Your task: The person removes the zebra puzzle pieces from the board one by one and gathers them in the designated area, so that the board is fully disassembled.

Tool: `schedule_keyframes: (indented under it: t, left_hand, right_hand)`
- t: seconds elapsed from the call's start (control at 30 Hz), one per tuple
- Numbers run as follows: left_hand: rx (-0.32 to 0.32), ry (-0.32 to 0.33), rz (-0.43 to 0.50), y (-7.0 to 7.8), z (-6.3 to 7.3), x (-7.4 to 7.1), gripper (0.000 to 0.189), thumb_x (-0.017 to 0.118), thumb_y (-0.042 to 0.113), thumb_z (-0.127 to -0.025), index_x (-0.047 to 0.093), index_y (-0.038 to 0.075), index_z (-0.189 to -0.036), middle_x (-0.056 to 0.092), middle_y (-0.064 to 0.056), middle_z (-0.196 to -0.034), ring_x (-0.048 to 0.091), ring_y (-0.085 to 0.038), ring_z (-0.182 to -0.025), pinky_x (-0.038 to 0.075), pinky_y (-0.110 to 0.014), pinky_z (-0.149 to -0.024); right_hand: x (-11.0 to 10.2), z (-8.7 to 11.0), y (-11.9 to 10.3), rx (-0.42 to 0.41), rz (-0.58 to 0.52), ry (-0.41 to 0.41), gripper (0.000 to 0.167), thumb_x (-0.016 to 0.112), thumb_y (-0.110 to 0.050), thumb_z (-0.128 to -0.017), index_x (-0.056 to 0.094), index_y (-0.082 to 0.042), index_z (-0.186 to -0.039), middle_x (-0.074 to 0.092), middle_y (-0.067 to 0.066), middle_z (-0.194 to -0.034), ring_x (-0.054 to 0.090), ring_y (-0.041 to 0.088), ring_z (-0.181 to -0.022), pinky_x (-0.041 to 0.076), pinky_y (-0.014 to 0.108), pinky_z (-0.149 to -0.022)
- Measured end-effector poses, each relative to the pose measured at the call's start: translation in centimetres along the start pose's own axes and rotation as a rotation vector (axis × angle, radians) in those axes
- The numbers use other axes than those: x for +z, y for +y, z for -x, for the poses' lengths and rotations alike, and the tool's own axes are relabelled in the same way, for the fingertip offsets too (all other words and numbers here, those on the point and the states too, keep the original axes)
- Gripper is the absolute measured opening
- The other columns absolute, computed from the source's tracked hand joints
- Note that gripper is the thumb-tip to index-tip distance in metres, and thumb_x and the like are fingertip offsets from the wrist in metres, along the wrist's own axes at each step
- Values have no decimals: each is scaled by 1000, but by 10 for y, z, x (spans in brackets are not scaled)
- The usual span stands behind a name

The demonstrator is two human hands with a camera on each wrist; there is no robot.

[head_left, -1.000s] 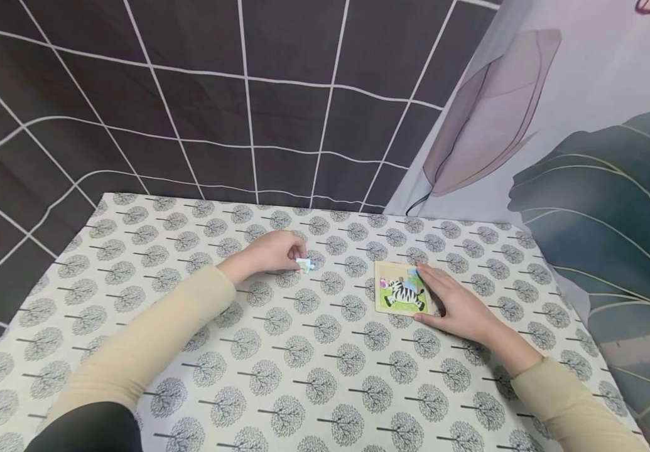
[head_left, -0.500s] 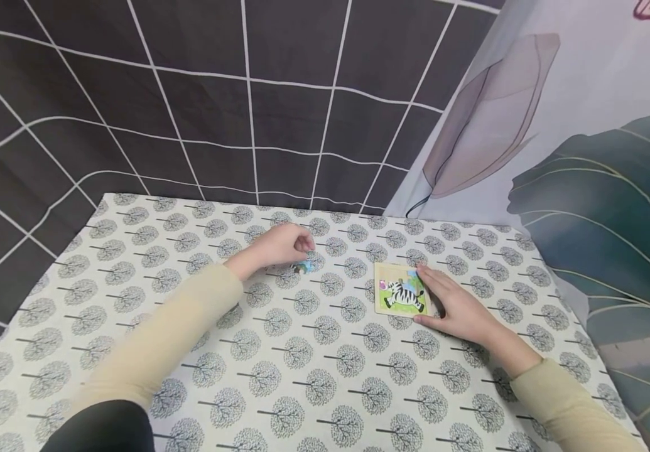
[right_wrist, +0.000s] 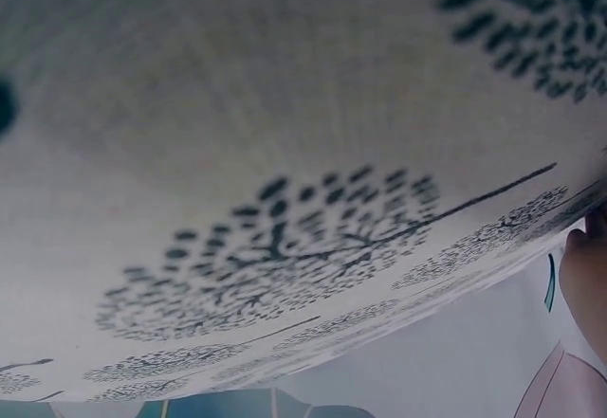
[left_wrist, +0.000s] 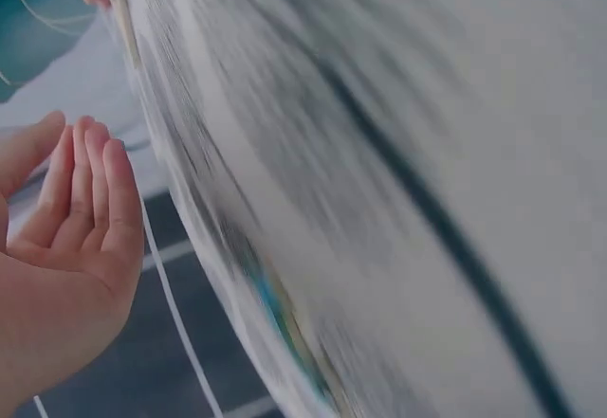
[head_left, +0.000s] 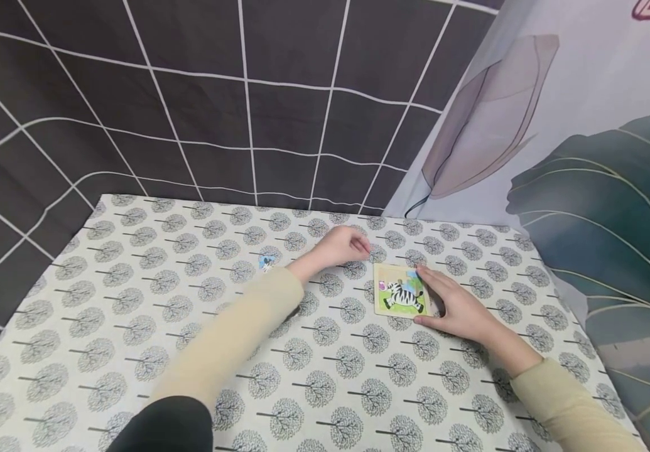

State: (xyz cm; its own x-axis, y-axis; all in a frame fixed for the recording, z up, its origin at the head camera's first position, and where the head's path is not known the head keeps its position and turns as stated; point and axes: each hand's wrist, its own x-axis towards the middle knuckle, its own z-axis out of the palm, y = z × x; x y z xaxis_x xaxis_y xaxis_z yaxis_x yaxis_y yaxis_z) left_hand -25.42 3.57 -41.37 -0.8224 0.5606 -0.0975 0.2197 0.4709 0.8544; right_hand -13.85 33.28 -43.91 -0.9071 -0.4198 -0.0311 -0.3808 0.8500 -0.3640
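A square wooden zebra jigsaw puzzle (head_left: pixel 404 296) lies flat on the table, right of centre in the head view. My right hand (head_left: pixel 457 307) holds its right side, fingers at the upper corner and thumb at the lower one. My left hand (head_left: pixel 341 245) hovers just beyond the puzzle's upper left corner. In the left wrist view the left hand (left_wrist: pixel 81 238) shows bent fingers with the thumb close to them, and no piece shows between the tips. A blue puzzle piece with black and white markings (head_left: pixel 266 261) lies left of that hand.
A white cloth with tree prints (head_left: pixel 319 402) covers the table. Behind it hangs a dark curtain with a white grid (head_left: pixel 285 113). A pale curtain with large leaves (head_left: pixel 596 201) hangs on the right, and a thin dark cord (head_left: pixel 417 206) shows at the back edge.
The left hand, which held a puzzle piece a second ago, has swept right to the puzzle's upper left corner. A blue piece now shows where the left hand was. The right hand stays put.
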Motion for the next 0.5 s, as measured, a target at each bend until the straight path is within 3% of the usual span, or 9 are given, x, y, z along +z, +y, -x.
schedule_keyframes:
  t: [0.17, 0.33, 0.5]
  left_hand:
    - [-60, 20, 61, 16, -12, 22, 21, 78, 8, -95, 78, 5, -116, 80, -13, -115, 77, -24, -102, 59, -21, -86]
    - [-76, 6, 71, 27, -20, 41, 21, 78, 8, -94, 78, 5, -116, 81, -12, -113, 78, -21, -100, 59, -17, -81]
    - [-68, -18, 45, 36, -25, 56, 22, 77, 6, -95, 78, 6, -116, 81, -10, -113, 77, -19, -102, 58, -20, -93]
  right_hand:
    - [1, -1, 1, -9, -7, 5, 108, 88, -42, -83, 32, 0, -164, 33, 26, -170, 35, 50, -154, 29, 68, -125]
    - [2, -1, 3, -10, -1, 7, 108, 88, -43, -83, 31, 0, -164, 33, 25, -170, 35, 50, -154, 30, 67, -125]
    - [2, -1, 3, -9, -1, 6, 108, 87, -44, -84, 30, 0, -165, 33, 26, -170, 35, 50, -154, 30, 68, -125]
